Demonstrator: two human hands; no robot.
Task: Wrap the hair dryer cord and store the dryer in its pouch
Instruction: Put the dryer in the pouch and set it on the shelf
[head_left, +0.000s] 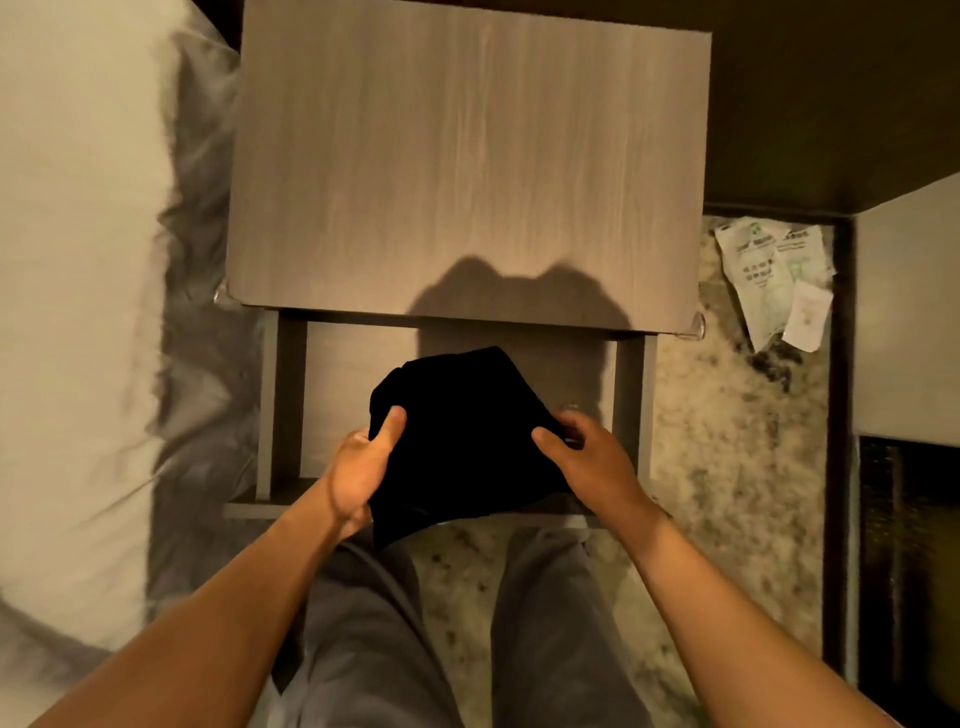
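Both hands grip a black soft fabric pouch (457, 441) held over the open drawer (332, 395) pulled out from the front edge of the grey wood-grain table (467, 156): the left hand (358, 475) clasps its left side with the thumb pressed on top, and the right hand (587, 457) pinches its right edge between thumb and fingers. The pouch covers most of the drawer's middle and overhangs the drawer's front panel. A white-sheeted bed (67, 312) lies close along the table's left edge, and crumpled white printed papers (774, 280) lie on the speckled carpet (727, 441) off its front right corner; whether the dryer is inside the pouch cannot be told.
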